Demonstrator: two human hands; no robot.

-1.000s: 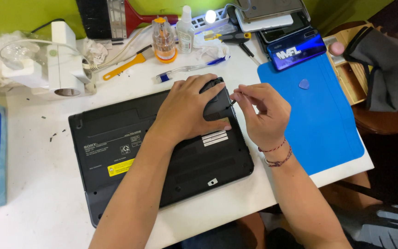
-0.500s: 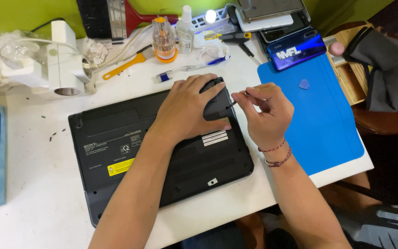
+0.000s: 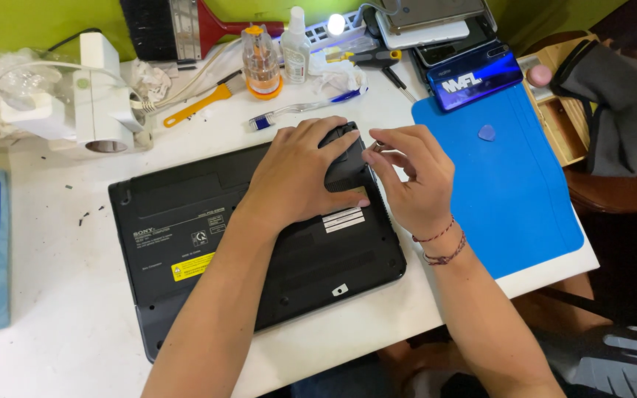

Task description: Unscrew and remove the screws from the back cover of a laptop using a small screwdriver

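Black laptop (image 3: pixel 208 243), yellow sticker (image 3: pixel 192 266); blue mat (image 3: pixel 510 191); white table (image 3: pixel 53 324); green wall (image 3: pixel 31 22)

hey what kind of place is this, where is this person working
Most likely a small home or hobby electronics repair bench. A black laptop lies bottom-up on a white table under both hands, with a blue work mat holding a pick, and a screwdriver, brushes and phones at the back.

Green wall (image 3: pixel 31 22); white table (image 3: pixel 53 324)
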